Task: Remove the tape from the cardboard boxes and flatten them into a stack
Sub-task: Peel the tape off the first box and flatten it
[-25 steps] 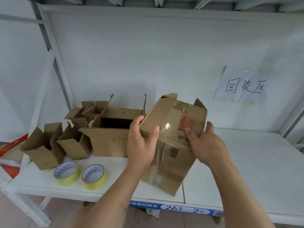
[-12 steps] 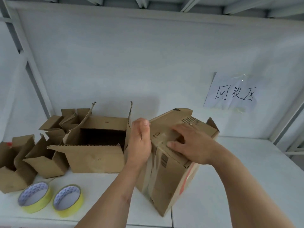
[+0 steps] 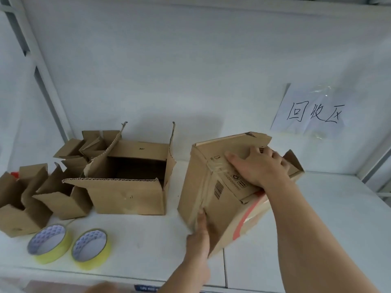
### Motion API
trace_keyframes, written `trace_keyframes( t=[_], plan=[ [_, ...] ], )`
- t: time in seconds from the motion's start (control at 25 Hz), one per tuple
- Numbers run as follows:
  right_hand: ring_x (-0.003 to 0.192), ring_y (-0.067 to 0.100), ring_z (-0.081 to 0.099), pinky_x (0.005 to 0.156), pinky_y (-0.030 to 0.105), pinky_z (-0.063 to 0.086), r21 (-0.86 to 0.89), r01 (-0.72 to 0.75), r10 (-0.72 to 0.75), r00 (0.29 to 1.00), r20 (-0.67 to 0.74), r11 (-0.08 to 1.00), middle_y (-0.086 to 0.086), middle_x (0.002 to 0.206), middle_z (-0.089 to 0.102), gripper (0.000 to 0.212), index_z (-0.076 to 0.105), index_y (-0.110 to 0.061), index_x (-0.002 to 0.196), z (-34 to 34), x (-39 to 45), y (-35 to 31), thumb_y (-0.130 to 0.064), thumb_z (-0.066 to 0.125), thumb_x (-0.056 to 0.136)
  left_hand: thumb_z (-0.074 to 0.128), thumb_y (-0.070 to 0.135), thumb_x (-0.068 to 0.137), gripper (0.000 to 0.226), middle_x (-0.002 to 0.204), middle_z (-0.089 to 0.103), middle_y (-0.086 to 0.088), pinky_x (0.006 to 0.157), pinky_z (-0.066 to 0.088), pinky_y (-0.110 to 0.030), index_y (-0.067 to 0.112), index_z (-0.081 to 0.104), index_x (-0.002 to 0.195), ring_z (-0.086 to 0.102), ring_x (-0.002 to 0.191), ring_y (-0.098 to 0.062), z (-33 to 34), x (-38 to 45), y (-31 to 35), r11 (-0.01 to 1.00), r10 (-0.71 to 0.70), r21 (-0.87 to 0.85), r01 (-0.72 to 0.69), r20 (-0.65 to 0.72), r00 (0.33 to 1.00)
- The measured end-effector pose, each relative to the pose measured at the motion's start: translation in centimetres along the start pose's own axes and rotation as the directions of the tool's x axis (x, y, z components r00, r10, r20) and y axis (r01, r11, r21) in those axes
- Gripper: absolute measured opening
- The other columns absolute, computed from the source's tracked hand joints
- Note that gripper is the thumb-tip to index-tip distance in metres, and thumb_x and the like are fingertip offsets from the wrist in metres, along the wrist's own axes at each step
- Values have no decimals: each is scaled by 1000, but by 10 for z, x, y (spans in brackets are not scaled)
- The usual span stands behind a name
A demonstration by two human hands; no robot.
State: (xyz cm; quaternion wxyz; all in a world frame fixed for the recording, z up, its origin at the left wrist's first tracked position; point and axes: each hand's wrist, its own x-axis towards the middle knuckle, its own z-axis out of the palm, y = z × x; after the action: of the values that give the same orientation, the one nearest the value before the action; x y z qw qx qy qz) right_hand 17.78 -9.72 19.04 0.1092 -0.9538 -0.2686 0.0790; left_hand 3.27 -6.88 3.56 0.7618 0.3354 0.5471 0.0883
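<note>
Brown corrugated cardboard fills both hands: the taped box (image 3: 222, 187) stands tilted on one lower corner on the white shelf (image 3: 317, 229), leaning to the right. The left hand (image 3: 200, 240) takes it low at the near corner, its grip closed on the bottom edge with the thumb lying up along the clear tape (image 3: 204, 187) that runs down the box's seam. The right hand (image 3: 257, 166) lies on the upper face, fingers spread and nearly straight, pressing flat on the cardboard beside the printed recycling marks, so its grip is open. A barcode shows on the face below that hand, and a red strip runs down the box's right side. One loose flap sticks up behind the right hand.

Just to the left, apart from the held box, stands a large open box (image 3: 129, 178) with torn flaps raised. Further left are smaller open boxes (image 3: 61, 193), crowded together and touching one another. In front of them two rolls of yellow tape (image 3: 69, 246) lie flat, side by side, near the shelf's front edge. On the white back wall, up to the right, a paper sign (image 3: 313, 113) with handwritten characters is fixed under clear tape.
</note>
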Motion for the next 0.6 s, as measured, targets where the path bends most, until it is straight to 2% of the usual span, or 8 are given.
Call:
trace_keyframes(
  t=[0.04, 0.08, 0.16, 0.24, 0.36, 0.44, 0.52, 0.6],
  plan=[
    [147, 35, 12, 116, 53, 12, -9, -16, 16, 1000, 14, 1000, 13, 160, 17, 101, 23, -22, 153, 1, -2, -1, -87, 22, 76, 42, 97, 56, 125, 153, 38, -12, 109, 32, -56, 18, 27, 151, 35, 140, -37, 8, -11, 0, 989, -103, -92, 112, 102, 989],
    [146, 35, 14, 115, 53, 14, -20, -19, 19, 1000, 15, 1000, 14, 160, 18, 100, 22, -21, 153, 2, -5, -2, -87, 20, 77, 44, 94, 60, 117, 150, 42, -14, 105, 36, -59, 20, 31, 149, 38, 137, -41, 14, -17, 3, 967, -121, -196, 160, 198, 973],
    [145, 36, 17, 113, 54, 17, -40, -25, 25, 1000, -4, 999, 15, 159, 19, 100, 21, -21, 154, 3, -13, -1, -87, 17, 78, 55, 86, 65, 101, 134, 57, -18, 92, 49, -61, 19, 44, 140, 54, 121, -44, 19, -21, 14, 922, -46, -361, 139, 254, 966],
    [143, 37, 20, 110, 56, 20, -70, -30, 27, 999, -35, 997, 15, 157, 23, 102, 24, -20, 152, 4, -24, 3, -88, 15, 77, 62, 79, 70, 83, 120, 65, -15, 83, 55, -56, 21, 55, 128, 61, 106, -37, 21, -23, 31, 910, 75, -414, 26, 226, 971],
    [139, 35, 25, 104, 54, 29, -86, -14, 7, 997, -81, 996, 14, 152, 30, 103, 36, -16, 146, 0, -43, 15, -89, 18, 76, 65, 68, 78, 62, 110, 71, -8, 92, 53, -53, 23, 64, 120, 65, 104, -30, 20, -37, 50, 934, 229, -323, -153, 212, 950],
    [135, 34, 30, 103, 50, 31, -79, -3, -6, 994, -109, 997, 14, 146, 35, 95, 44, -15, 139, -8, -57, 31, -85, 19, 80, 67, 59, 82, 52, 100, 76, -10, 79, 59, -48, 17, 70, 112, 71, 95, -32, 11, -51, 63, 941, 285, -259, -218, 259, 923],
    [132, 33, 36, 103, 49, 30, -83, 25, -35, 992, -122, 996, 12, 139, 44, 81, 51, -19, 130, -12, -73, 47, -79, 20, 86, 68, 53, 84, 43, 101, 76, -9, 65, 60, -40, 17, 72, 107, 74, 88, -29, 0, -61, 85, 922, 387, -149, -358, 322, 864],
    [124, 30, 45, 101, 46, 30, -115, 97, -106, 991, -82, 989, 7, 128, 55, 65, 58, -26, 120, -2, -90, 57, -73, 25, 89, 77, 53, 75, 52, 119, 71, -3, 84, 57, -37, 23, 68, 116, 70, 99, -19, -8, -62, 112, 824, 515, 86, -560, 301, 803]
  ],
)
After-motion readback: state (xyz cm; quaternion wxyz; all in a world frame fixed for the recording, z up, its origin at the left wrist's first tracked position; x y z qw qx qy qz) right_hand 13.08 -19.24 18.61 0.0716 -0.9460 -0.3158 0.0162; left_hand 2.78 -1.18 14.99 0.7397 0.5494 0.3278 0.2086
